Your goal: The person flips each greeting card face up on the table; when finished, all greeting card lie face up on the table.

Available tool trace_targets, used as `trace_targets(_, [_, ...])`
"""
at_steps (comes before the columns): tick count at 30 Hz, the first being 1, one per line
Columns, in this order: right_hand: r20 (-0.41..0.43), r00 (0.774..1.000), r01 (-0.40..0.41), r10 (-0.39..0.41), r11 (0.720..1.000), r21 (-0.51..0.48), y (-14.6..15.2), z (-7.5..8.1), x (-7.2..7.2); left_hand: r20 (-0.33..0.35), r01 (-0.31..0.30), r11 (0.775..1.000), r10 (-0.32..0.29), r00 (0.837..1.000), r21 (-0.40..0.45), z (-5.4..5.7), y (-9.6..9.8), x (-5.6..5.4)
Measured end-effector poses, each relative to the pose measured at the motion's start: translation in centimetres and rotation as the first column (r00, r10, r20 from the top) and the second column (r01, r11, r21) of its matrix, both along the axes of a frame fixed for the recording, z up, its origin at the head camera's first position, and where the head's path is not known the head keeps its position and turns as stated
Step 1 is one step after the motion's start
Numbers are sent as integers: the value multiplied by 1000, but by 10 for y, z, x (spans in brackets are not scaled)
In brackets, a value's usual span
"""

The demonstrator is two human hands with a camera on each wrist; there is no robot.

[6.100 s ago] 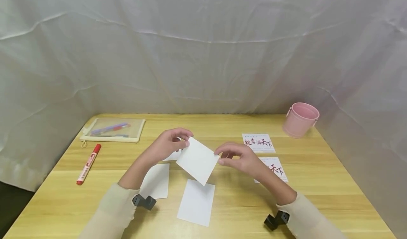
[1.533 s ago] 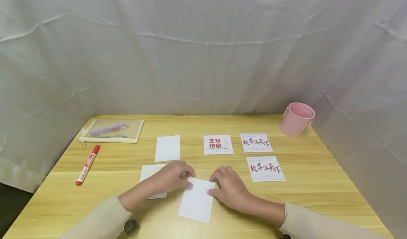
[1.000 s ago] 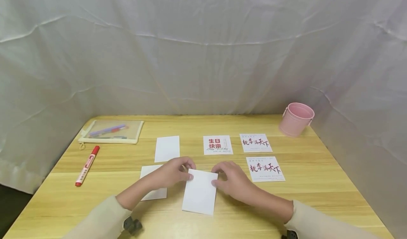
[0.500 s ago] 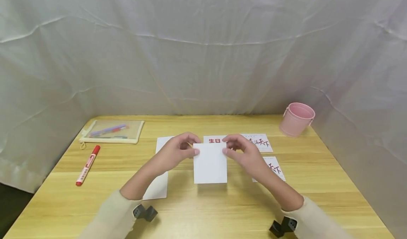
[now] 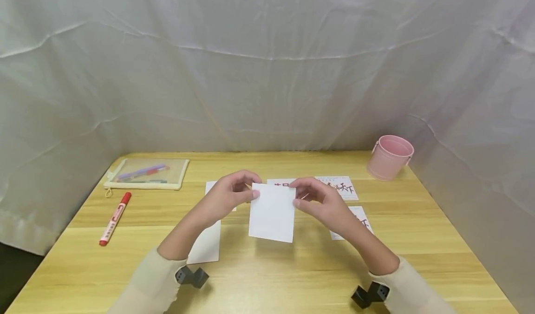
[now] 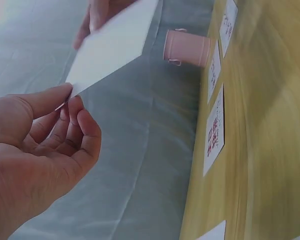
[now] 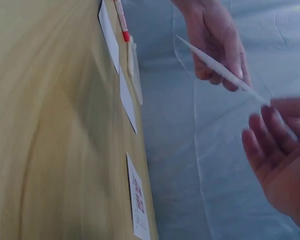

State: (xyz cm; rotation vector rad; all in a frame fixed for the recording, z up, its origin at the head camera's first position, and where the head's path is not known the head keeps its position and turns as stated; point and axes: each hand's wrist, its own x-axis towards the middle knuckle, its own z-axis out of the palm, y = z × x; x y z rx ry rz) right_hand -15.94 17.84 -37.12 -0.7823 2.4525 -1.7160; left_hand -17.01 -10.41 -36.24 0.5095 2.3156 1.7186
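A blank white card point(image 5: 271, 214) hangs tilted above the table, blank side toward the head camera. My left hand point(image 5: 225, 200) pinches its upper left corner between thumb and fingers. At the upper right corner, my right hand point(image 5: 323, 207) grips it the same way. Behind the hands lies a card with red characters point(image 6: 215, 135), largely covered in the head view. Two cards with dark red calligraphy, a far one point(image 5: 346, 189) and a nearer one point(image 5: 362, 219), lie to the right. Left of the held card are two blank cards, the nearer one point(image 5: 209, 244) partly under my left arm.
A pink bucket point(image 5: 390, 158) stands at the back right corner of the wooden table point(image 5: 292, 286). At the back left lies a clear zip pouch point(image 5: 175, 172) with pens inside. A red-capped marker point(image 5: 114, 219) rests in front of it. Grey cloth point(image 5: 267, 95) hangs behind.
Six seconds ago both hands held another white card; a red-character card now lies at the back. Since then they have lifted this card off the table, and it has just tilted slightly.
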Motion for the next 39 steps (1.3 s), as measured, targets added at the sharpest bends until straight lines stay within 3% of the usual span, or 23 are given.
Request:
trace_targets(5, [-97,987,-120,126,991,61,6,-1,0,4,15,1000,-15,1000,10,-7,0,-3])
trace_targets(9, [-114,981,-153,159,986,61,4,-4,0,26,48,999,-48,998,13,-13,3,-4])
trace_targets(12, [-101,986,-125,129,991,42,2,-4,1,31,50,999,-49,998,-5,-15,4,-4])
trace_targets(17, [-51,999,-10,12,1000,27,0,-2,0,-2,35,999,-35,999,20,-10,1,-2])
trace_targets(23, [51,992,119,-119,993,13,3,-5,-7,-11,11,999,-11,1000,49,-7,-4,0])
trace_targets(32, [101,982,159,-158,987,-7,7,-11,-14,4,-45,989,44,999,138,-13,-2,-4])
trace_targets(35, [75,985,154,-157,987,51,5,-13,-14,-1,-58,990,59,998,131,-15,-1,-5])
trace_targets(39, [-70,988,147,-136,970,193,-1,-13,-11,4,-45,996,45,999,77,-15,3,-2])
